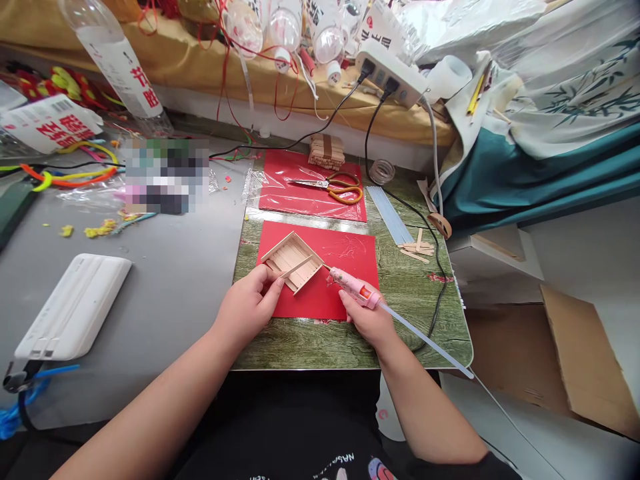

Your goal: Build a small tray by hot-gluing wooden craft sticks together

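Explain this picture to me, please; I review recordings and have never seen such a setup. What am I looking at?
There is no machine here: a camera worn on a person's head took this single picture, looking forward and down. The left hand pinches a thin wooden stick over a small open wooden box. The right hand holds a pink glue gun, its nozzle by the box's corner. Beneath the box lies a red sheet on a green wood-grain tabletop. Farther back are scissors and bundled wooden sticks.

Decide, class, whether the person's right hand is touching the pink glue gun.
Touching. The head view shows the right hand gripping the pink glue gun toward its rear end, with no visible gap between them.
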A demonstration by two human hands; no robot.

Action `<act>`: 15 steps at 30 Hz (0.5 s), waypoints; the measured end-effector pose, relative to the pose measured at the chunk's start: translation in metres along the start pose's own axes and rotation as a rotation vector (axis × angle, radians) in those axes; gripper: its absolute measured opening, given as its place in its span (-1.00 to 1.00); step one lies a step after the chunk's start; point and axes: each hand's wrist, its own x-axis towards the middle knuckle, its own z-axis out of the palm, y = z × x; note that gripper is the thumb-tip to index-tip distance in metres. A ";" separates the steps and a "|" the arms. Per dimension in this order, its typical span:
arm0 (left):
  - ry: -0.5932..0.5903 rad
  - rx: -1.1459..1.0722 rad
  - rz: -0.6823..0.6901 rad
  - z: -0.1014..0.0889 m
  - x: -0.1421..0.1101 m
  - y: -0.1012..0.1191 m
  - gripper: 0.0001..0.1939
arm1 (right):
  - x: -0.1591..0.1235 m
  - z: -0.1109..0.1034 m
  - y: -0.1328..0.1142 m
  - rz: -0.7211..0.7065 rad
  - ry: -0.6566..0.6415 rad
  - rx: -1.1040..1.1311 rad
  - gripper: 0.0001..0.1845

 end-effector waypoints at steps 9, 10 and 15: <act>-0.022 -0.006 -0.027 -0.002 -0.001 0.004 -0.75 | 0.000 0.000 0.004 0.012 0.007 -0.009 -0.52; -0.022 -0.007 -0.028 -0.002 -0.001 0.004 -0.75 | 0.000 0.000 0.005 0.011 0.008 -0.006 -0.52; -0.019 -0.003 -0.023 -0.002 0.000 0.003 -0.75 | 0.000 0.000 0.005 -0.007 -0.004 0.000 -0.51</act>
